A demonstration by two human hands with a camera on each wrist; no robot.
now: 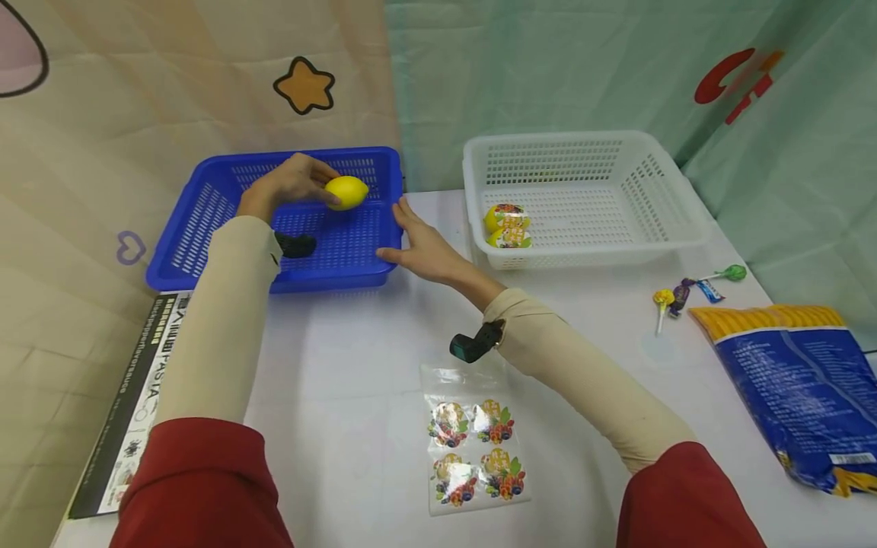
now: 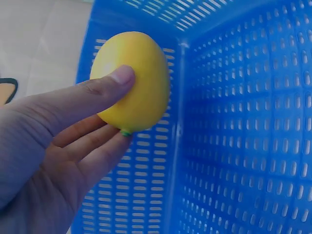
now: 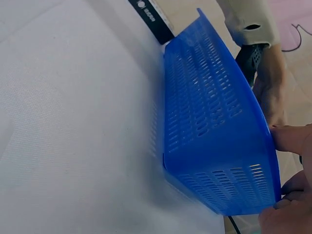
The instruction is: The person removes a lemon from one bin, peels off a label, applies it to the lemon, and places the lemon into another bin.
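1. Here the left hand (image 1: 291, 183) grips a yellow lemon (image 1: 346, 192), thumb across its front and fingers curled beneath, as the left wrist view shows plainly.
2. The lemon is held over the inside of the blue basket (image 1: 205, 205), toward the basket's one o'clock corner, above the perforated floor.
3. The right hand (image 1: 418, 247) lies with straight fingers against the blue basket's rim at its four o'clock corner, holding nothing.
4. At three o'clock from the blue basket stands a white basket (image 1: 658, 190) with two yellow packets (image 1: 507, 226) inside.
5. A sticker sheet (image 1: 474, 449) lies at six o'clock on the table (image 1: 356, 365); lollipops (image 1: 674, 295) and a blue bag (image 1: 795, 380) sit at four o'clock.
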